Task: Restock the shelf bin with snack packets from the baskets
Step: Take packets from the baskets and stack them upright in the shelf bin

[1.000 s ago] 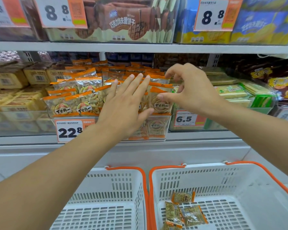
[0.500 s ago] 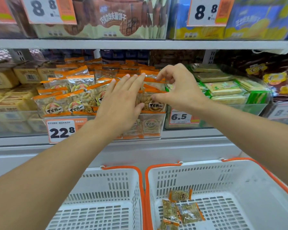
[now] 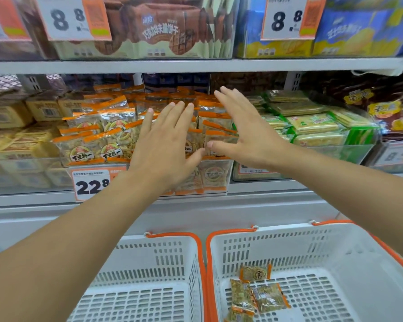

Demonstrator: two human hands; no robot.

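Shop shelving of pale grey metal fills my view, and I take the clear plastic bin (image 3: 215,175) on the middle shelf as my landmark. Left of the bin, blurred tan block-shaped packs (image 3: 7,116) are stacked behind a clear front. On the bin's front hangs a white and orange price tag (image 3: 90,183) reading 22.8. Inside the bin, crinkly clear packets (image 3: 98,140) with orange sealed edges and round logos are heaped to the rim.

My left hand (image 3: 163,149) lies flat over the packets at the bin's middle, fingers straight and together, gripping nothing. Just right of it, my right hand (image 3: 247,133) is spread wide over the bin's right end, fingers straight, thumb stretched toward the left thumb; it holds nothing either. Right of the bin, flat green-edged packs (image 3: 312,126) sit in a neighbouring clear bin.

Above the bin, brown biscuit bags (image 3: 158,31) and blue and yellow bags (image 3: 349,36) stand behind two 8.8 tags.

Below the bin, two white slotted plastic baskets with orange rims sit side by side. I see no packets in the visible part of the left basket (image 3: 149,263). The right basket (image 3: 312,252) holds a few small loose packets (image 3: 254,291) on its grid floor, near its left wall.
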